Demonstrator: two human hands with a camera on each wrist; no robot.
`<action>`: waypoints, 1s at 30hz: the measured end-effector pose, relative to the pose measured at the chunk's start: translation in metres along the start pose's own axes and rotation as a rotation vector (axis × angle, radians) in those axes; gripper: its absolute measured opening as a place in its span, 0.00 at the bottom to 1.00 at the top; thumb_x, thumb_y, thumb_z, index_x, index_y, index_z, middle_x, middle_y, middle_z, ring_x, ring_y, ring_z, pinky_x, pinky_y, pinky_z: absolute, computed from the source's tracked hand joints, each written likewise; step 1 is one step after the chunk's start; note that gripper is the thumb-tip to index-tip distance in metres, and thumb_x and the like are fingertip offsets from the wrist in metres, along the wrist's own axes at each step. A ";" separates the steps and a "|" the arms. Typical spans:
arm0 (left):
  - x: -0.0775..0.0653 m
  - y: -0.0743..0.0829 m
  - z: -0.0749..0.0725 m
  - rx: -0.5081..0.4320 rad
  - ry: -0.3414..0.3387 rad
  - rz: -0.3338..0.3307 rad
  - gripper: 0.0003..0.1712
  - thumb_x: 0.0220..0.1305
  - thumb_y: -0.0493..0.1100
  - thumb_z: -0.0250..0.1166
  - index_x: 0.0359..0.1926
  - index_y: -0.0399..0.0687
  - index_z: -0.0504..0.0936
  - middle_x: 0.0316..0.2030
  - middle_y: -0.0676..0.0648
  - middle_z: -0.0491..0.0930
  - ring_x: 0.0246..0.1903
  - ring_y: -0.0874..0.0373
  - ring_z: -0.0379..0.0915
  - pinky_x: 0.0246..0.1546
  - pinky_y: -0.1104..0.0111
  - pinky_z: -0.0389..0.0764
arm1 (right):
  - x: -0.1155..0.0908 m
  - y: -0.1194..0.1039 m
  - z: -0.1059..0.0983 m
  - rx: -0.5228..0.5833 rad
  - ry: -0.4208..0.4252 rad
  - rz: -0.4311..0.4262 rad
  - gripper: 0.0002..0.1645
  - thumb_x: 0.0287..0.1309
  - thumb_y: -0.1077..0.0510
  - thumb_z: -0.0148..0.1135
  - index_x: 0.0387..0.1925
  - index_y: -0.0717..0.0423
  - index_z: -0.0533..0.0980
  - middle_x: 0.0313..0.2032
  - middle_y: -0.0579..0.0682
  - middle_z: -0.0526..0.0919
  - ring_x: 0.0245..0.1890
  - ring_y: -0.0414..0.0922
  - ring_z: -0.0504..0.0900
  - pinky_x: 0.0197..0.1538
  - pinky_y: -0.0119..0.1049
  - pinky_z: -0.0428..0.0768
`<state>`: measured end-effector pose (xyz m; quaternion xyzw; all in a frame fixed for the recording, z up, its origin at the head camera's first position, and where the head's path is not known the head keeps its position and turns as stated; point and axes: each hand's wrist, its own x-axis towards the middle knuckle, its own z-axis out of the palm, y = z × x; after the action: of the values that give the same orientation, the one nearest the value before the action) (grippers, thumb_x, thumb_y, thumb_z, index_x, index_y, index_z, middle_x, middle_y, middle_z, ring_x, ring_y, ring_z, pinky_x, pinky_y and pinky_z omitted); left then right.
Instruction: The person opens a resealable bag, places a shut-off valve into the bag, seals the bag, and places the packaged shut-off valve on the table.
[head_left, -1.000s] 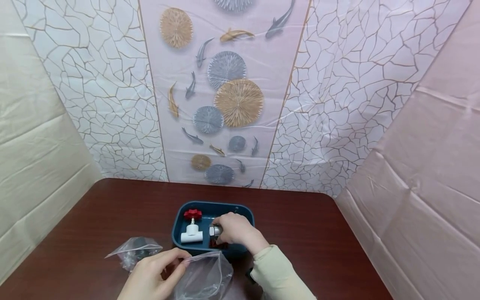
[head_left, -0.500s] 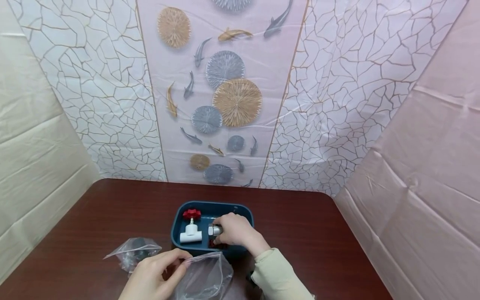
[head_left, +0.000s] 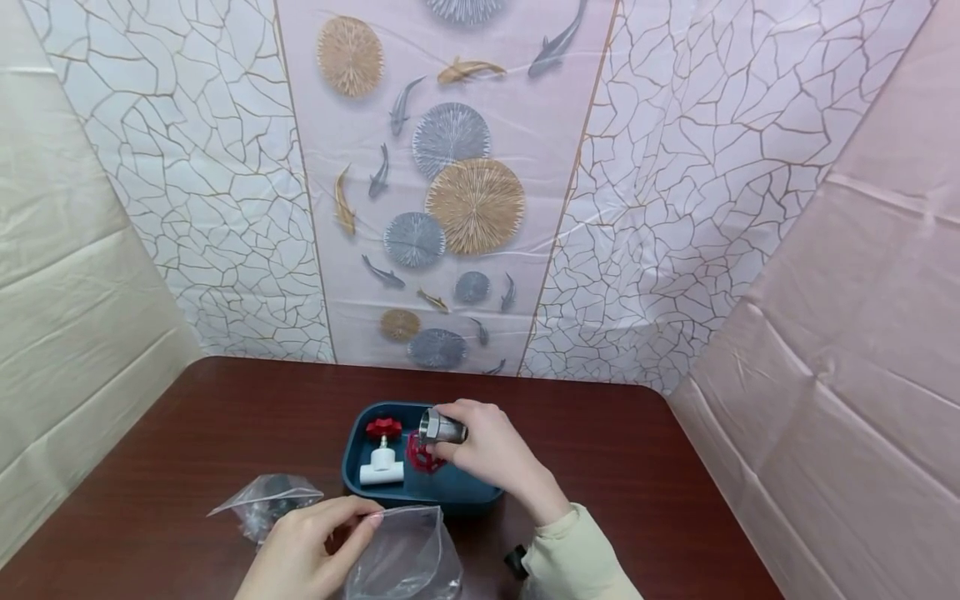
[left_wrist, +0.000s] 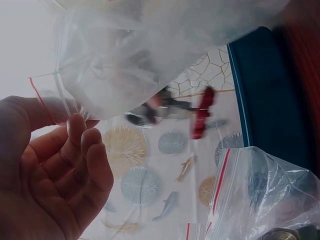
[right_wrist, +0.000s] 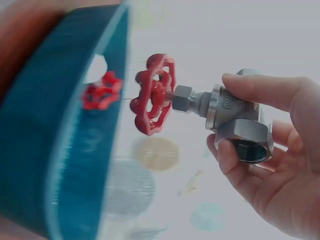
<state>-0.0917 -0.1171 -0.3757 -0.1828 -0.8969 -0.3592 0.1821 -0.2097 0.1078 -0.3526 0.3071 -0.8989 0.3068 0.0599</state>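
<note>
My right hand [head_left: 491, 442] grips a metal gate valve [right_wrist: 237, 112] by its body, just above the blue tray [head_left: 468, 498]. The valve's red handwheel [right_wrist: 154, 95] points down toward the tray in the head view. A white tee-shaped valve [head_left: 382, 468] with its own red handwheel [head_left: 384, 428] lies in the tray's left part. My left hand [head_left: 315, 542] pinches the edge of a clear zip bag [head_left: 408, 554] in front of the tray. Seen from the left wrist, the bag [left_wrist: 115, 65] hangs from thumb and fingertips with its red zip line showing.
Another clear zip bag [head_left: 273, 504] with dark and metal parts inside lies left of the tray. A small black object [head_left: 516, 562] sits by the right sleeve [head_left: 577, 554]. Patterned cloth [head_left: 450, 208] hangs behind the dark red table [head_left: 600, 450].
My right hand has lifted the valve up out of the tray, bringing its red handwheel into view. The left hand stays on the bag's edge, nearly still.
</note>
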 end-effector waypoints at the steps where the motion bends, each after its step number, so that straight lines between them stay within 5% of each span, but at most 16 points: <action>1: 0.001 0.000 0.000 0.001 -0.007 -0.001 0.03 0.61 0.51 0.63 0.33 0.63 0.83 0.20 0.69 0.69 0.17 0.74 0.61 0.18 0.75 0.67 | -0.002 -0.003 -0.005 0.013 0.022 -0.013 0.24 0.51 0.50 0.68 0.51 0.47 0.77 0.40 0.39 0.78 0.33 0.34 0.75 0.33 0.28 0.75; 10: 0.007 -0.006 0.002 0.015 -0.081 -0.013 0.05 0.62 0.48 0.62 0.35 0.57 0.84 0.19 0.69 0.70 0.16 0.73 0.61 0.19 0.75 0.68 | -0.026 -0.035 -0.032 0.066 0.183 -0.210 0.23 0.50 0.50 0.69 0.50 0.39 0.76 0.42 0.32 0.76 0.38 0.31 0.75 0.38 0.29 0.75; 20: 0.012 -0.010 0.004 0.024 -0.061 -0.030 0.08 0.57 0.41 0.65 0.25 0.61 0.80 0.13 0.67 0.64 0.13 0.72 0.58 0.16 0.74 0.64 | -0.048 -0.066 -0.028 0.109 0.244 -0.590 0.27 0.45 0.64 0.68 0.51 0.51 0.76 0.48 0.42 0.78 0.48 0.37 0.75 0.49 0.30 0.73; 25: 0.013 -0.012 0.002 0.010 -0.090 -0.051 0.08 0.50 0.35 0.65 0.25 0.55 0.81 0.14 0.65 0.67 0.14 0.71 0.60 0.16 0.74 0.65 | -0.055 -0.073 -0.020 0.024 0.245 -0.721 0.27 0.43 0.64 0.68 0.50 0.56 0.76 0.47 0.46 0.78 0.48 0.38 0.75 0.51 0.30 0.72; 30: 0.013 -0.014 -0.001 -0.047 -0.166 -0.160 0.09 0.53 0.36 0.65 0.37 0.50 0.84 0.15 0.64 0.71 0.14 0.68 0.63 0.15 0.73 0.66 | -0.062 -0.076 -0.015 -0.082 0.262 -0.810 0.26 0.48 0.59 0.67 0.52 0.57 0.75 0.47 0.48 0.79 0.48 0.39 0.74 0.51 0.29 0.72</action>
<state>-0.1096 -0.1250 -0.3770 -0.1438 -0.9120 -0.3771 0.0736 -0.1161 0.1008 -0.3196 0.5913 -0.7019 0.2587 0.3012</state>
